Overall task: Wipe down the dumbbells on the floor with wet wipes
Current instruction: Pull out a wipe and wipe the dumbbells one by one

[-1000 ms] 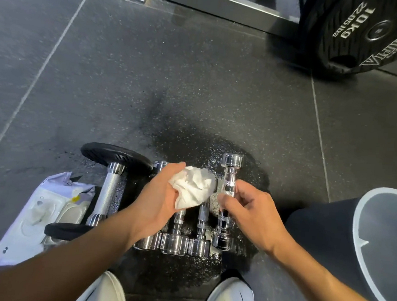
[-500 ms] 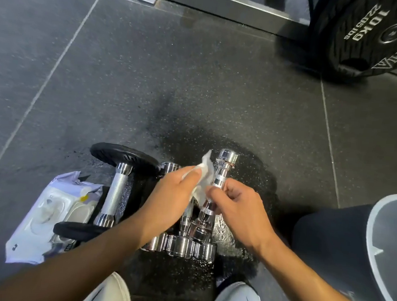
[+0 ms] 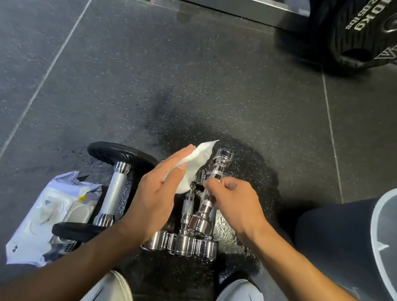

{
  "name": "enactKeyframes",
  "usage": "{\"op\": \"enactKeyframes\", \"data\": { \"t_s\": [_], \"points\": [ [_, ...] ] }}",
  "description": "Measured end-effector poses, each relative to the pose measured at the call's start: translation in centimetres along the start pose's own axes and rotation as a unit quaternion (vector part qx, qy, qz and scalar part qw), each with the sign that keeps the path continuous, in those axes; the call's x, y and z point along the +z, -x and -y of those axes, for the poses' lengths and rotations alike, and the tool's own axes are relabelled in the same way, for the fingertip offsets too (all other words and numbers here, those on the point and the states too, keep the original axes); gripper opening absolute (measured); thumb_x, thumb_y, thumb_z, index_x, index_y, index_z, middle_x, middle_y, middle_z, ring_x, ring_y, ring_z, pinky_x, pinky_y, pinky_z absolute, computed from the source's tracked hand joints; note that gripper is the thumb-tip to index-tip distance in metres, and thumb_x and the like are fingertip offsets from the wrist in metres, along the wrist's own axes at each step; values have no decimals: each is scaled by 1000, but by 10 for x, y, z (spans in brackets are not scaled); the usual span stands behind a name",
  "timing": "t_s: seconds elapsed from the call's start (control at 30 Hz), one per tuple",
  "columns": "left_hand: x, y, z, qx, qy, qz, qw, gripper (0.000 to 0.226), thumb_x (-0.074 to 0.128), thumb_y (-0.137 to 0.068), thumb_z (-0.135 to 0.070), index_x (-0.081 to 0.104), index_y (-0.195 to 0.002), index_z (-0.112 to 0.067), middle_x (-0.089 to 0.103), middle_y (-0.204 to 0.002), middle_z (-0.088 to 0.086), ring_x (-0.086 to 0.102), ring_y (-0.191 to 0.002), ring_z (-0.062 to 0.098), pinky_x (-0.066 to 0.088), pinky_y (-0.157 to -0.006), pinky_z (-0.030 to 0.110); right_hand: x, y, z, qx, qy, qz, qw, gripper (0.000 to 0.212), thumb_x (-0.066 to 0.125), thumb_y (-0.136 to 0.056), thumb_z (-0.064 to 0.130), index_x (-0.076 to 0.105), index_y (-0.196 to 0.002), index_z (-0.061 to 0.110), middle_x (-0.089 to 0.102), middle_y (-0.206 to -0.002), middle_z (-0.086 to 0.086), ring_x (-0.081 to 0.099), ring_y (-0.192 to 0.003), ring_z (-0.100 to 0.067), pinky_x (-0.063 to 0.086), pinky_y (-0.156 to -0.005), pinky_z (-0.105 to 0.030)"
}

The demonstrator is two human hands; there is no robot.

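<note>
On the wet floor (image 3: 251,158), between the bin (image 3: 327,241) at your right and the wipe pack (image 3: 47,210) and black-ended dumbbell (image 3: 114,191) at your left, lies a row of chrome dumbbells (image 3: 181,244). Your right hand (image 3: 236,200) grips one small dumbbell (image 3: 217,168) by its handle, tilted, near head on the row. Your left hand (image 3: 154,199), fingers straight, thumb-pins the wet wipe (image 3: 196,164) just beside it.

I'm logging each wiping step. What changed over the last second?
The right hand lifted the small dumbbell off the floor; it now tilts above the other chrome dumbbells. The left hand spread its bunched wipe out flat beside the handle. Those dumbbells, the black-ended dumbbell and the wipes pack stayed put.
</note>
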State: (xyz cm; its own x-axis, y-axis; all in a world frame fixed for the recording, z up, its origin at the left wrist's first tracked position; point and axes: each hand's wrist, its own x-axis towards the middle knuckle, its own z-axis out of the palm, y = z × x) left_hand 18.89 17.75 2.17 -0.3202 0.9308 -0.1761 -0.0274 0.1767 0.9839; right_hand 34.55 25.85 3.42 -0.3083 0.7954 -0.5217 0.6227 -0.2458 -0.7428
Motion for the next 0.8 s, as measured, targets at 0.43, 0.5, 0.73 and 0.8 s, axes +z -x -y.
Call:
{"op": "enactKeyframes", "data": {
  "t_s": [0.43,0.5,0.73,0.8],
  "points": [
    [3,-4,0,-234,327,71,913,66,32,-105,-55,71,-125,-6,70,-127,13,71,-103,19,48,-91,38,1,5,14,-55,-44,25,997,50,69,-89,43,53,-78,-4,64,-69,-18,48,-55,-13,40,-55,-33],
    [1,-4,2,-237,289,68,925,40,49,-105,-37,72,-120,-9,70,-119,11,67,-98,19,45,-91,36,-1,6,12,-63,-36,47,996,48,69,-91,45,53,-73,3,64,-66,-16,51,-53,-12,41,-56,-33],
    [-2,-12,6,-255,288,80,920,25,71,-88,-24,63,-106,-7,65,-96,11,64,-82,17,54,-73,33,-3,5,13,-117,39,78,989,40,71,-92,40,49,-68,16,46,-58,5,39,-51,-8,37,-52,-23],
    [-3,-14,8,-275,288,95,912,32,74,-90,-25,65,-113,-4,66,-103,19,65,-93,23,53,-86,39,-3,4,10,-118,46,107,986,38,70,-92,40,53,-72,13,50,-61,3,41,-52,-10,39,-52,-27]
  ]
}}
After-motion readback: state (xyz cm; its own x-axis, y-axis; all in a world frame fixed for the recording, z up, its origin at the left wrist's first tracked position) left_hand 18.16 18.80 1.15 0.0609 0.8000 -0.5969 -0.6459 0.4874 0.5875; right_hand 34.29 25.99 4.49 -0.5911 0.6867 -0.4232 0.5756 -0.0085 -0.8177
